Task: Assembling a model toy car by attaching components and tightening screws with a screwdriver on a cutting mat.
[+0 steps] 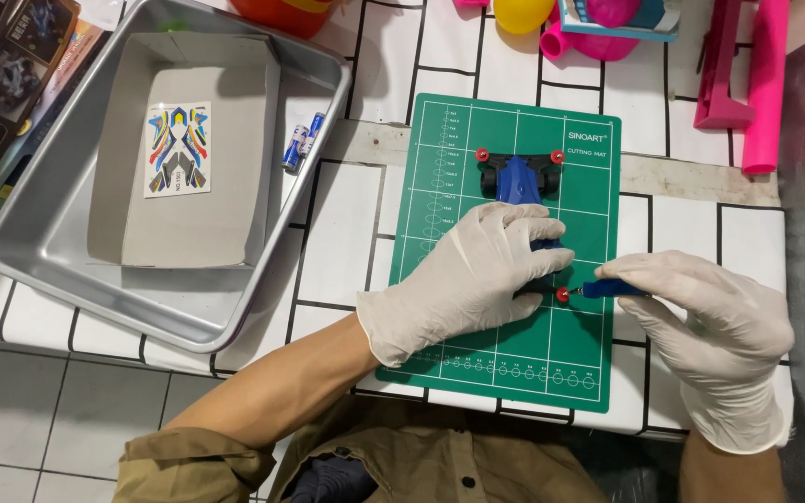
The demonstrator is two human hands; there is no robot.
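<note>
Palm-down, left hand (pixel 472 275) clamps blue toy car (pixel 520 182); right hand (pixel 715 331) pinches blue screwdriver (pixel 607 290) sideways.

A big metal tray (pixel 20 251) holds a gray cardboard box (pixel 193 219), a colorful sticker sheet (pixel 177 149) and 2 small batteries (pixel 302 142).

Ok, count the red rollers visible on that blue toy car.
3. Two sit at the far end of the blue toy car, left and right; one near the screwdriver tip. The left hand may hide another.
</note>
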